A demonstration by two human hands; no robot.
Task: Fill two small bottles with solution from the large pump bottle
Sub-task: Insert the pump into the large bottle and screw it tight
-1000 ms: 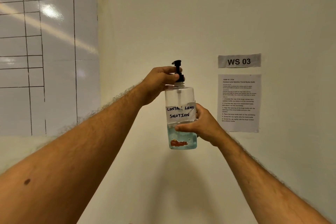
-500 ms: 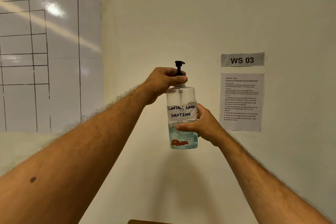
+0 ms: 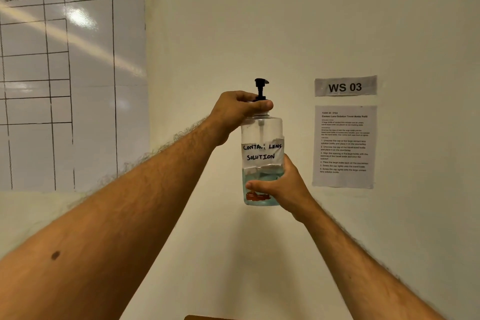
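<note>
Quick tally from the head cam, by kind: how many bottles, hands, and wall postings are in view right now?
Bottles: 1, the large pump bottle; no small bottles in view.
Hands: 2, left hand at the pump collar, right hand round the body.
Wall postings: 3, whiteboard chart, WS 03 sign, instruction sheet.
Total: 6

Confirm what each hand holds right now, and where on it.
Both hold the clear plastic pump bottle labelled contact lens solution. The left hand has its grip round the collar under the black pump head; the right hand wraps the lower body.
</note>
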